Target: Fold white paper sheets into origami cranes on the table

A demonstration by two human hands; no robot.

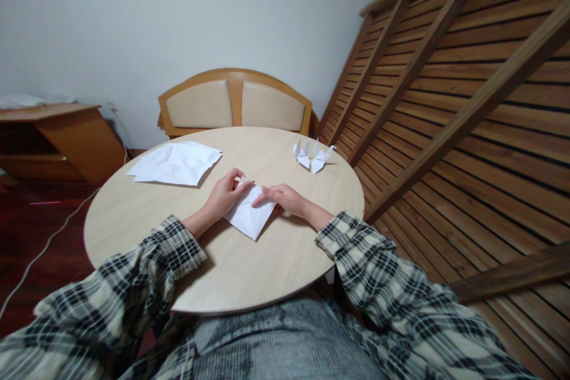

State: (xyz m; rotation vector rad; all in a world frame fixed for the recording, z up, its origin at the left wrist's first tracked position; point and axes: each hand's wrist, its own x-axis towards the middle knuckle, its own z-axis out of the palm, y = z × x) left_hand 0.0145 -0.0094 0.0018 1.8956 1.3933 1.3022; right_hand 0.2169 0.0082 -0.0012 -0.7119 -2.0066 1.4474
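A folded piece of white paper (250, 218), roughly diamond-shaped with one corner pointing at me, is between my hands over the middle of the round table (276, 276). My left hand (228, 191) pinches its far left edge, thumb and fingers closed near the top corner. On the right side, my right hand (285, 197) grips the paper with the fingers partly hidden beneath it and the thumb side on top. Crease lines show on the paper's surface.
White paper sheets (178, 161) lie stacked at the table's far left. Two folded paper cranes (321, 157) stand at the far right. Behind the table is a padded wooden headboard (236, 74); slatted wood panelling (445, 124) rises on the right. A cable (53, 237) runs along the floor at left.
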